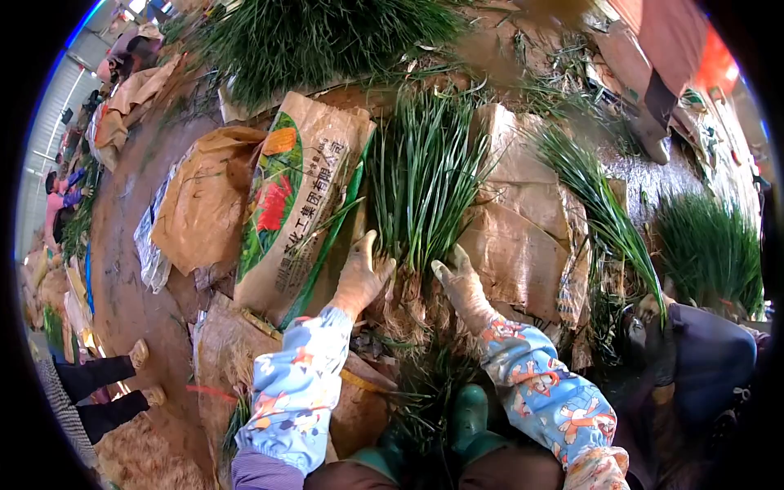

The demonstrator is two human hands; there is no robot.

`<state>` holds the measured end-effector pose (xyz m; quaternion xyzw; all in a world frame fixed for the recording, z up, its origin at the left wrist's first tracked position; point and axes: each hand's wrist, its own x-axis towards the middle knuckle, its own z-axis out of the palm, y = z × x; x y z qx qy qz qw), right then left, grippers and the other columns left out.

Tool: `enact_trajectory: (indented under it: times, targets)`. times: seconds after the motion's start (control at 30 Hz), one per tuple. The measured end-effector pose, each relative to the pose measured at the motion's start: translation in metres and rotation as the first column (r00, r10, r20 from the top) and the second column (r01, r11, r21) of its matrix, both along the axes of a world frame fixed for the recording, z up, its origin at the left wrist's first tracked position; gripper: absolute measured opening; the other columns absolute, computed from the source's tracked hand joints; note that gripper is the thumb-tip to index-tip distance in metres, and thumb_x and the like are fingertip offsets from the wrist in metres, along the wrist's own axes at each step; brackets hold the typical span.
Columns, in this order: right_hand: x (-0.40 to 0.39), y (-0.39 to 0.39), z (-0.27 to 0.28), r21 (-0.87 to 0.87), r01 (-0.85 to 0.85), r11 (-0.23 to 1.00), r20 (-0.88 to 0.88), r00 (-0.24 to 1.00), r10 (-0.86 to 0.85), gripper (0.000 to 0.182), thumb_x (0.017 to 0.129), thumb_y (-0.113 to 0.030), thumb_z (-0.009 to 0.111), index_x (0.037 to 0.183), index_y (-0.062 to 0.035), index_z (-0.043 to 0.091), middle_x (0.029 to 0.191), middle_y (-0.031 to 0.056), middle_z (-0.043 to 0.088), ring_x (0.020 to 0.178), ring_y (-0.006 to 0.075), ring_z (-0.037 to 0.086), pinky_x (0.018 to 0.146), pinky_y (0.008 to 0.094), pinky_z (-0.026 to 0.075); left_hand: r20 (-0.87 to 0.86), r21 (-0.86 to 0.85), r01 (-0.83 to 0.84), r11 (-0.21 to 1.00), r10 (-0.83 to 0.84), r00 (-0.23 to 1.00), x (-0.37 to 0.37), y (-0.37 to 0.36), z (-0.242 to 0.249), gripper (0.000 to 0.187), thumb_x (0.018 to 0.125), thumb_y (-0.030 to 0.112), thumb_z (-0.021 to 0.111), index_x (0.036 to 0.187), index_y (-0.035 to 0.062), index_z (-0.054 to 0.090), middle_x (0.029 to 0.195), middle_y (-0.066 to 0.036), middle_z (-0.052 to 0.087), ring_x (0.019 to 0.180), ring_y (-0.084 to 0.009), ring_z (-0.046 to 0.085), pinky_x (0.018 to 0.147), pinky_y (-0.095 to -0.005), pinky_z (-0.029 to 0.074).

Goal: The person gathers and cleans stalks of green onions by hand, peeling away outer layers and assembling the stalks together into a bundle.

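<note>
A bunch of Chinese chives [433, 180], long green leaves with pale stems and tangled roots, lies in front of me with its roots towards me. At its left side my left hand [361, 279], in a pale glove, has its thumb and fingers apart near the stems. On the opposite side my right hand [464, 292], also gloved, is spread beside the lower stems. Neither hand wraps round the bunch; whether the fingertips touch it is hard to see. Brown sacking flanks the leaves: a printed sack [306, 196] on the left and a plain brown sack [518, 253] on the right.
Beyond the bunch lies a large heap of chives [327, 41]. At the right, a co-worker's hand [651, 309] is at the lower end of a chive bundle [604, 200], near another heap [710, 245]. A crumpled brown sheet [208, 204] lies left. Green boots [469, 416] stand below me.
</note>
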<state>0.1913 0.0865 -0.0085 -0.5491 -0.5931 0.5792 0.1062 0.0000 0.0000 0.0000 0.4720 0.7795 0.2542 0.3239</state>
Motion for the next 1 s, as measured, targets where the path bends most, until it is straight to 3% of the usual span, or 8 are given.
enact_trajectory:
  times: [0.2, 0.3, 0.37, 0.43, 0.57, 0.77, 0.9, 1.0]
  targets:
    - [-0.026, -0.011, -0.001, 0.083, -0.162, 0.983, 0.200, 0.969, 0.143, 0.091, 0.076, -0.041, 0.060, 0.130, 0.0095, 0.007, 0.130, 0.0276, 0.028, 0.123, 0.0332, 0.028, 0.099, 0.0312, 0.029, 0.024, -0.302, -0.067, 0.951, 0.078, 0.997, 0.007, 0.024, -0.004, 0.096, 0.070, 0.066, 0.048, 0.132, -0.0017, 0.018, 0.130, -0.030, 0.025, 0.122, -0.0392, 0.026, 0.100, -0.0396, 0.026]
    - [-0.034, -0.004, -0.003, 0.042, -0.037, 0.998, -0.112, 0.993, 0.041, 0.087, 0.070, -0.036, 0.065, 0.129, 0.0061, 0.016, 0.126, 0.0250, 0.035, 0.117, 0.0319, 0.037, 0.096, 0.0330, 0.033, -0.117, -0.326, -0.095, 0.941, 0.060, 0.991, 0.017, 0.029, -0.012, 0.100, 0.070, 0.068, 0.046, 0.130, -0.0060, 0.017, 0.129, -0.030, 0.027, 0.121, -0.0388, 0.029, 0.098, -0.0403, 0.029]
    - [-0.041, 0.000, 0.019, -0.111, -0.052, 0.993, -0.054, 0.998, 0.046, 0.081, 0.071, -0.034, 0.066, 0.127, 0.0033, 0.022, 0.120, 0.0210, 0.043, 0.111, 0.0297, 0.044, 0.094, 0.0321, 0.035, 0.060, -0.343, -0.202, 0.917, 0.236, 0.970, 0.011, 0.027, -0.012, 0.099, 0.070, 0.067, 0.048, 0.130, -0.0061, 0.019, 0.129, -0.028, 0.031, 0.120, -0.0362, 0.031, 0.098, -0.0381, 0.029]
    - [-0.054, -0.002, 0.016, -0.140, -0.104, 0.985, -0.271, 0.961, 0.063, 0.079, 0.073, -0.033, 0.067, 0.128, 0.0002, 0.021, 0.111, 0.0147, 0.051, 0.106, 0.0273, 0.048, 0.092, 0.0311, 0.036, 0.682, -0.295, -0.190, 0.936, 0.346, 0.644, 0.000, 0.019, 0.005, 0.093, 0.071, 0.061, 0.055, 0.128, -0.0050, 0.025, 0.128, -0.022, 0.035, 0.119, -0.0294, 0.034, 0.097, -0.0331, 0.029]
    - [-0.045, -0.003, 0.053, 0.205, -0.150, 0.967, -0.183, 0.965, 0.188, 0.074, 0.073, -0.027, 0.069, 0.127, -0.0034, 0.024, 0.106, 0.0147, 0.054, 0.097, 0.0227, 0.053, 0.084, 0.0321, 0.042, 0.636, 0.004, -0.199, 0.980, 0.152, 0.757, -0.003, 0.005, 0.032, 0.089, 0.069, 0.065, 0.054, 0.122, -0.0040, 0.035, 0.119, -0.022, 0.043, 0.111, -0.0272, 0.042, 0.093, -0.0383, 0.034]
    - [0.032, 0.031, 0.175, -0.337, 0.115, 0.934, -0.513, 0.810, -0.285, 0.044, 0.079, -0.015, 0.062, 0.115, -0.0008, 0.042, 0.099, 0.0115, 0.055, 0.088, 0.0172, 0.054, 0.077, 0.0288, 0.047, 0.698, 0.069, -0.113, 0.991, 0.033, 0.715, 0.067, 0.024, 0.116, 0.082, 0.073, 0.054, 0.057, 0.127, 0.0007, 0.027, 0.108, -0.020, 0.051, 0.102, -0.0249, 0.049, 0.088, -0.0355, 0.039]
    - [0.102, 0.045, 0.135, 0.004, 0.232, 0.973, 0.003, 0.973, -0.232, 0.047, 0.082, -0.026, 0.058, 0.117, -0.0004, 0.041, 0.104, 0.0130, 0.054, 0.090, 0.0154, 0.054, 0.080, 0.0255, 0.046, 0.588, -0.255, 0.024, 0.967, 0.135, 0.798, 0.081, 0.026, 0.106, 0.071, 0.083, 0.036, 0.053, 0.131, -0.0045, 0.020, 0.132, -0.020, 0.030, 0.119, -0.0284, 0.035, 0.098, -0.0311, 0.030]
    - [0.184, 0.042, 0.054, 0.514, -0.509, 0.691, 0.798, 0.579, -0.167, 0.049, 0.087, -0.030, 0.047, 0.122, 0.0025, 0.036, 0.117, 0.0128, 0.048, 0.101, 0.0168, 0.050, 0.088, 0.0241, 0.040, 0.587, -0.432, -0.155, 0.889, 0.407, 0.700, 0.065, -0.017, 0.041, 0.050, 0.084, 0.031, 0.050, 0.121, -0.0004, 0.039, 0.121, -0.015, 0.043, 0.103, -0.0250, 0.049, 0.081, -0.0341, 0.043]
